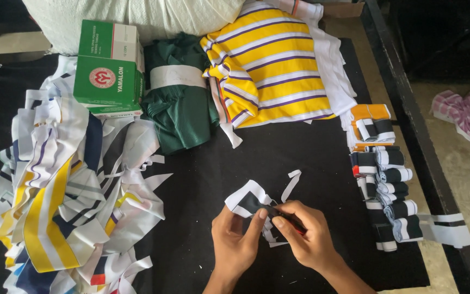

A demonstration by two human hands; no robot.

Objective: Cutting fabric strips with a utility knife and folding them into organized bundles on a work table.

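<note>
Both my hands are together low on the black table (202,179), pinched on one small folded piece of black and white fabric (248,202). My left hand (234,245) grips it from below with the thumb up against the cloth, and my right hand (307,234) comes over from the side, its fingertips (278,220) pressed on the dark middle of the piece, where something thin and reddish shows under them, too small to tell what. A loose white strip (291,184) curls up just beside the piece. To my left lies a big heap of cut strips (61,196) in white, yellow, navy and black, with two green boxes (109,71) stacked at its far end. Next to the boxes sits a dark green folded bundle (178,92) with a white band round it, then a yellow striped cloth (270,65). Along the right edge runs a row of rolled pieces (384,174), orange at the top, black and white below
</note>
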